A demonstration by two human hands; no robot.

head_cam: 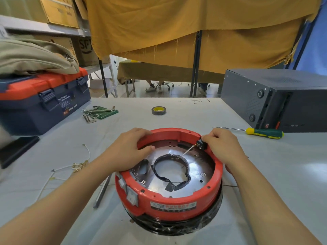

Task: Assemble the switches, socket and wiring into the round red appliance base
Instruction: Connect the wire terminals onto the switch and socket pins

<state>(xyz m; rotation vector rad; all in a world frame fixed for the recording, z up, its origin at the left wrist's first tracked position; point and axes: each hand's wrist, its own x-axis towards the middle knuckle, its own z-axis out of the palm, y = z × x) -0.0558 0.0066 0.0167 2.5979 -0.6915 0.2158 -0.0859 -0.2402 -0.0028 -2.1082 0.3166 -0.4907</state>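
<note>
- The right hand (223,145) has its fingers curled down over a small black socket part (202,144), pressing it at the inner face of the far right rim of the round red base (178,202).
- A thin white wire (186,151) runs from that part down toward the black ring (170,168) lying on the shiny metal plate inside the base.
- The left hand (127,149) grips the far left rim, fingers curled over the outside and the thumb hooked inside.
- The base sits near the middle of the grey table (276,174), on a black round body wrapped in film; two pale rocker switches (131,196) show in its near left wall.
- Loose white wires (70,167) lie left of the base.
- Farther out: a green-handled screwdriver (261,132) to the right, a tape roll (158,110) beyond, hex keys (95,112) and a blue-and-orange toolbox (44,101) far left, a dark metal case (276,98) far right.
</note>
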